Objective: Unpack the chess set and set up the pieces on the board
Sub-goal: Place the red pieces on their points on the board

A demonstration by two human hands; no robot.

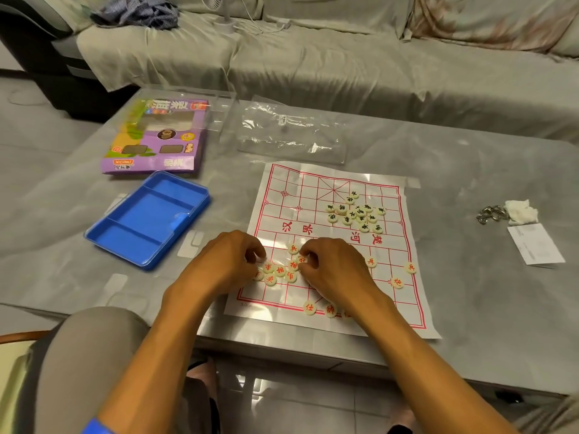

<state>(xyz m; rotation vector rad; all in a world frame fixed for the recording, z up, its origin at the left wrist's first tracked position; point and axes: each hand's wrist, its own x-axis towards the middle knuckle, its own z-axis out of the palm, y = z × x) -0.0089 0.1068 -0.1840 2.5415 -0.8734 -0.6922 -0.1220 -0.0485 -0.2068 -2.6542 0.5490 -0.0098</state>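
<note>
We take the paper board [332, 245] as our landmark, lying flat on the grey table [470, 308] so its red grid faces us. Both hands work over its near-left corner, because that is where the loose red pieces [279, 270] lie in a small heap, waiting to be sorted. Our left hand [225, 261] has its fingers curled down at the heap's left edge; whether the tips pinch a disc or only touch one we cannot tell. Our right hand [332, 267] curls over the heap's right side, thumb and forefinger drawn narrow on what looks like one red disc [302, 259], probably to lift it to its point.

Some red discs already sit alone on grid points: an advisor [309, 307] on the board's near edge, soldiers [410, 267] toward its right side and a cannon [397, 282] just nearer than those. We judge the red side partly set.

The black pieces [355, 213] lie bunched on the board's far-right half, seemingly tipped there to keep the colours apart; none looks placed yet.

Left of the board lies the blue tray [147, 220], beyond it the purple box [156, 139], and past the board's far edge the clear bag [291, 130], all pushed out of the working area.
</note>
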